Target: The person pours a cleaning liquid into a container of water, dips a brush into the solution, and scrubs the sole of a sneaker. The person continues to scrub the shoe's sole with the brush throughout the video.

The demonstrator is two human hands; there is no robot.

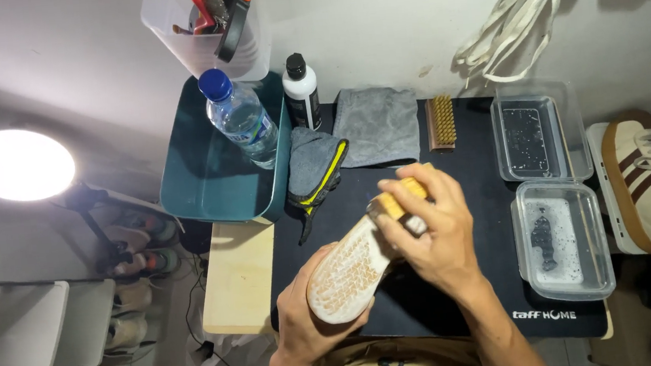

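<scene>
Shoe [348, 272] cradled in left fingers [299, 301]

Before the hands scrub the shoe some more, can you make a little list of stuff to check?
1. Left hand grips the shoe, sole up: ok.
2. Right hand holds the wooden brush against the sole: ok.
3. Water in the near clear tub: ok, some is there.
4. Grey cloth lies on the black mat: ok.
5. Water bottle capped: ok.
6. Sole fully clean: cannot tell.
</scene>
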